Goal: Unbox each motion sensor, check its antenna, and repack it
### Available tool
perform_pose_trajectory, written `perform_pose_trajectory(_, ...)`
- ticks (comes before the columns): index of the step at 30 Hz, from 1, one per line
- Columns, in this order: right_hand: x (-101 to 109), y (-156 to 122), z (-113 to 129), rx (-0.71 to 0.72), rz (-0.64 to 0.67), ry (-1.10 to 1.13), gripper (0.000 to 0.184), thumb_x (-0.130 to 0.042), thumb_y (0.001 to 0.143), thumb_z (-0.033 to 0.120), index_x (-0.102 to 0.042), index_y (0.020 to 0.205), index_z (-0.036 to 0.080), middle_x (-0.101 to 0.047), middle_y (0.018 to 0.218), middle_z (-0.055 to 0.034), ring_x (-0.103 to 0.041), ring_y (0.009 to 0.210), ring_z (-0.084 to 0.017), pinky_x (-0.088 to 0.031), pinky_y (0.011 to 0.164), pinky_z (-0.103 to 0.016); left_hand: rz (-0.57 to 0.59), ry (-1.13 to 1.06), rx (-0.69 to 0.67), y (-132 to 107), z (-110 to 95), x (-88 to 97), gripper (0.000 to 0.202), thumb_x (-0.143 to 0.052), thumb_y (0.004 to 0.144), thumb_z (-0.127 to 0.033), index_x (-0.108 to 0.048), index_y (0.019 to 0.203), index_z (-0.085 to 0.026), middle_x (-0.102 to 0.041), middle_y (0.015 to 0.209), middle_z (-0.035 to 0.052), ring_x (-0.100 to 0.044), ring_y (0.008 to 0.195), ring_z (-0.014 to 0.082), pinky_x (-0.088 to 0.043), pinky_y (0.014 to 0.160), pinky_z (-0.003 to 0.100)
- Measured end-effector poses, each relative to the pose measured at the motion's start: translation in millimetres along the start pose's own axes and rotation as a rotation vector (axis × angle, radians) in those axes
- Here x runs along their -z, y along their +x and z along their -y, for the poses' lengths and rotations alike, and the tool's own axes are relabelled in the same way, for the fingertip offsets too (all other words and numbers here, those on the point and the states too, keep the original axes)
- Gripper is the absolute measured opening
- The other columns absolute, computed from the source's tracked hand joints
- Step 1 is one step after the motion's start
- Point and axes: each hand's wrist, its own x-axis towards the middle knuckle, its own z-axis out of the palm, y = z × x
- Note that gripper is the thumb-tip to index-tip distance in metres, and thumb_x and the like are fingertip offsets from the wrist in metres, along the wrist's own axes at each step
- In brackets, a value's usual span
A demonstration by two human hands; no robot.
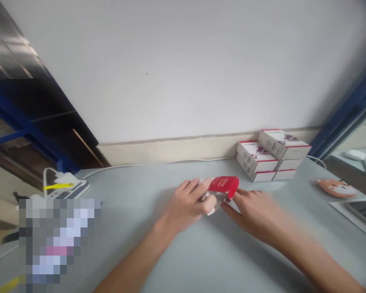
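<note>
Over the middle of the table, a small red-and-white carton is held between both hands. Its red end flap is bent down on the right side. My left hand is closed around the left part of the carton, fingers over the top and thumb along the near side. At the right end, my right hand pinches around the flap with thumb and fingers. What lies inside the carton is hidden by the hands.
Several white boxes with red edges are stacked at the back right against the wall. An orange animal-face object and a phone lie at the right. At the left are a power strip with cables and a pixelated patch.
</note>
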Motion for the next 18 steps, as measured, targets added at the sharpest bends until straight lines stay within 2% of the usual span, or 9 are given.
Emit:
perform_pose_trajectory(5,4.1,-3.0,-4.1,0.003,0.095,0.106,0.026,-0.054,0.103,0.034,-0.055,0.079,0.023,-0.063,0.059,0.0005,-0.058,0.047,-0.018,-0.022,0.052,-0.03,0.053,0.015,-0.03,-1.1,-4.3,-1.3,0.032,-0.061,0.085,-0.001,-0.058,0.099,-0.029,-0.07,0.131,0.0051,-0.069,0.095,0.021,-0.053,0.074,0.035)
perform_pose_trajectory(8,6.5,-4.7,-5.5,0.038,0.066,0.045,0.028,-0.052,0.103,0.038,-0.056,0.08,0.023,-0.06,0.057,0.0004,-0.055,0.045,-0.018,-0.02,0.051,-0.031,0.057,0.022,-0.027,-1.4,-5.6,-1.7,0.031,-0.062,0.085,-0.002,-0.058,0.1,-0.029,-0.07,0.134,0.0052,-0.069,0.094,0.0213,-0.052,0.073,0.035)
perform_pose_trajectory(14,1.7,-5.3,-5.0,0.026,-0.107,-0.041,0.023,-0.048,0.104,0.038,-0.063,0.111,0.021,-0.069,0.072,-0.0014,-0.054,0.042,-0.017,-0.022,0.048,-0.029,-0.009,0.012,0.067,-2.6,-5.3,-4.7,0.019,-0.063,0.092,-0.011,-0.058,0.104,-0.025,-0.073,0.126,0.0065,-0.069,0.096,0.0202,-0.053,0.077,0.034)
perform_pose_trajectory(18,-5.6,-4.7,0.7,-0.009,-0.089,-0.008,0.035,-0.046,0.105,0.035,-0.058,0.137,0.025,-0.076,0.107,-0.0065,-0.06,0.048,-0.016,-0.024,0.048,-0.03,-0.004,0.038,0.131,-2.9,-4.7,-4.7,0.022,-0.061,0.091,-0.009,-0.057,0.107,-0.024,-0.073,0.126,0.0075,-0.069,0.096,0.0201,-0.051,0.077,0.033)
